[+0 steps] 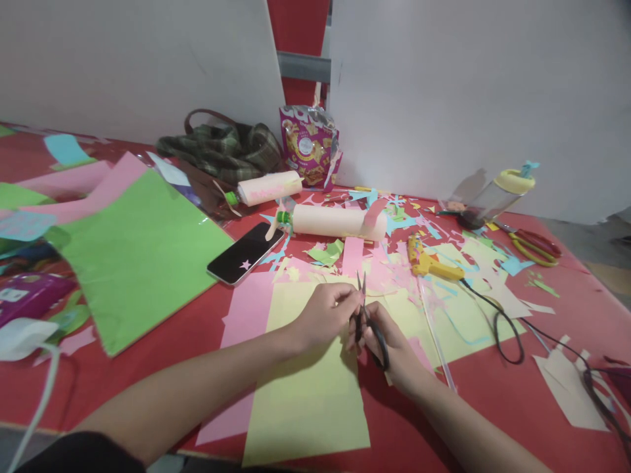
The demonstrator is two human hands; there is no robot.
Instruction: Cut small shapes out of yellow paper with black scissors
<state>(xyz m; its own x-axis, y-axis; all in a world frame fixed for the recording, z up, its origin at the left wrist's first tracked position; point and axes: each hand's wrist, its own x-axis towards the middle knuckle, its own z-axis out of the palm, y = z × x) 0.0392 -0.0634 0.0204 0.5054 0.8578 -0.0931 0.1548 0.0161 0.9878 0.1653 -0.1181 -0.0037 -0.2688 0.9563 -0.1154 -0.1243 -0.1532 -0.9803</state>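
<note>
A pair of scissors with dark handles (380,348) is in my right hand (394,343), its slim blades pointing away from me and slightly apart. My left hand (326,309) is closed in a pinch right beside the blades, and whatever its fingertips hold is too small to make out. Both hands are above a yellow paper sheet (310,407), which overlaps a pink sheet (236,368). Just beyond the blade tips lies a pink paper strip (353,255).
Paper-wrapped tubes (330,221) with green caps lie beyond my hands, near a phone (244,255). A yellow glue gun (434,265) trails its cord rightward. Green sheets (142,256) cover the left. A clear bottle (497,197) and red-yellow scissors (535,248) are right. Snack bag (310,146) behind.
</note>
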